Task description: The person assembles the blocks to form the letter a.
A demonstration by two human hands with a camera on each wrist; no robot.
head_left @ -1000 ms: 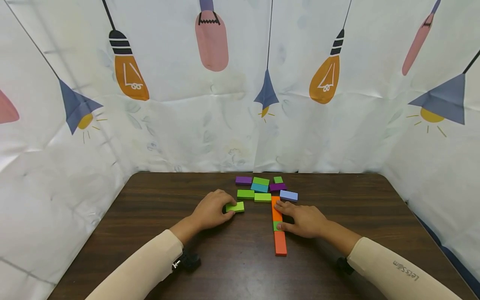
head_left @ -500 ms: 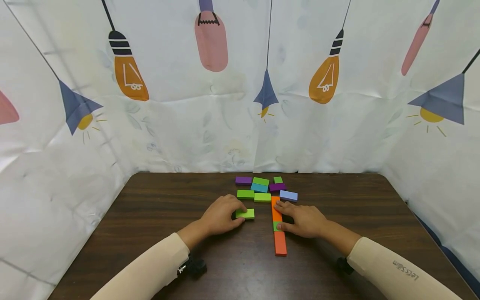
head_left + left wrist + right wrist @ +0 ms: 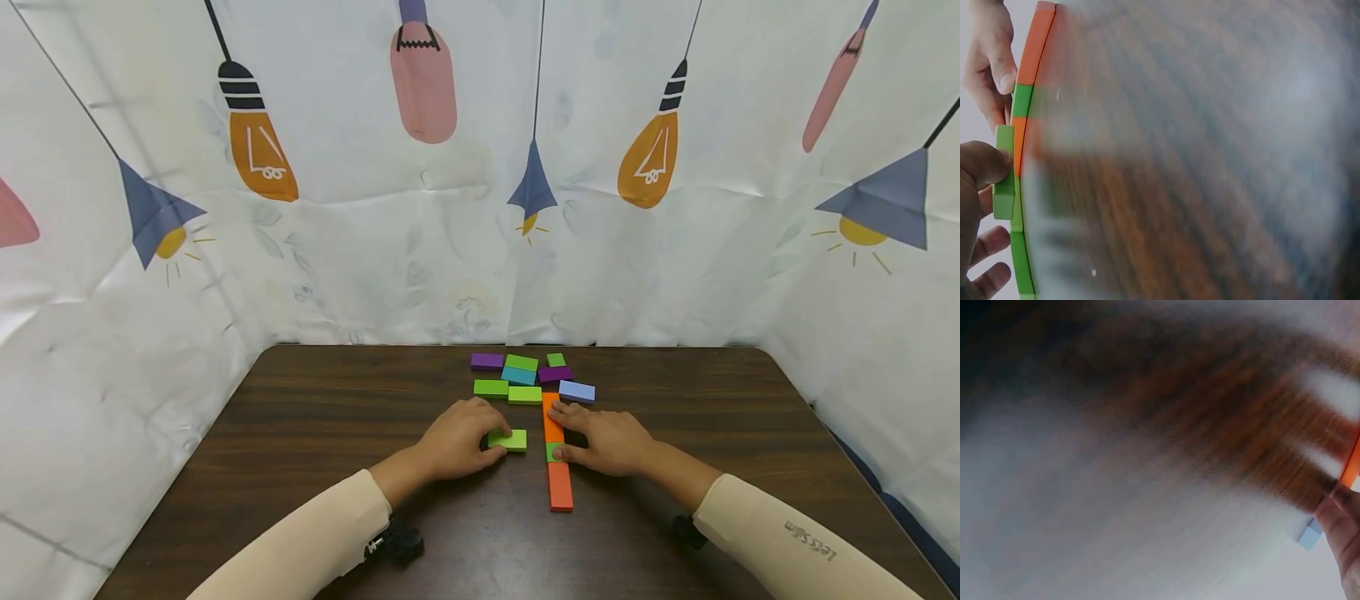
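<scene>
Reading the clock from the held lime-green block (image 3: 512, 441), with twelve toward the curtain (image 3: 375, 275), we see a red-orange block (image 3: 560, 490) nearest us at about four. Touching its far end is a small green block (image 3: 551, 452) at three, then an orange block (image 3: 552, 430) at two. The left hand (image 3: 461, 442), at nine, pinches the lime-green block between thumb and finger; whether it touches the table (image 3: 337, 400) we cannot tell. The right hand (image 3: 609, 440), well apart from the left at three, rests its fingers loosely extended on the small green and orange blocks. Farther off, we find a yellow-green block (image 3: 524, 397) near one, a periwinkle block (image 3: 577, 392) at two, a dark purple block (image 3: 555, 374) at one and a teal block (image 3: 518, 377) at twelve.
</scene>
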